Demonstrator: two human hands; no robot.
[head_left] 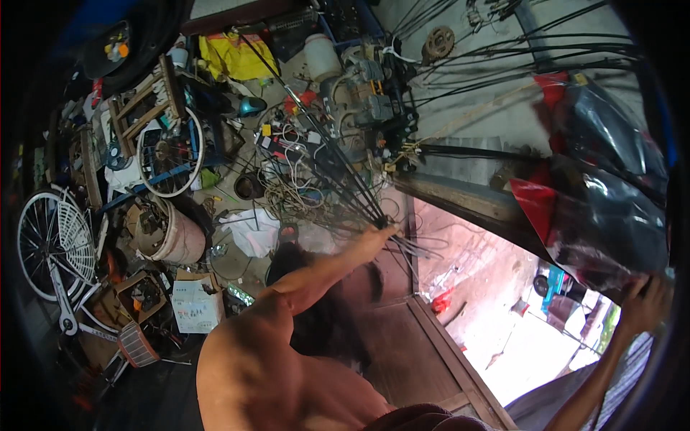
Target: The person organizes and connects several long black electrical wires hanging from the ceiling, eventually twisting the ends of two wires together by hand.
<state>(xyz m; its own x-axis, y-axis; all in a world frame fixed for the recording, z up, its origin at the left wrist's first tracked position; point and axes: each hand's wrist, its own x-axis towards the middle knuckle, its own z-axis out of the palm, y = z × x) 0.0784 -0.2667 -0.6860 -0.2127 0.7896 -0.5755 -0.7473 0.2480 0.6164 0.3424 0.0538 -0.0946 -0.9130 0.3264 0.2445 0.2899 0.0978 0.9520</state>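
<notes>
Fingers of left hand [377,235] clamp a cable bundle [327,151] (cluttered floor beyond); right hand [645,302] grips plastic sheet [611,194].

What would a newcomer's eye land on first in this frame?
First, the left hand at centre, gripping a bundle of long thin black rods that fans up and away. Next, the right hand at the right edge, holding a glossy black and red plastic sheet. Behind, at left, clutter covers the floor: a white bicycle and a loose wheel.

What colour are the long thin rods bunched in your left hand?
Black: the bundle of rods fans upward from the left hand, best seen in the head view.
</notes>
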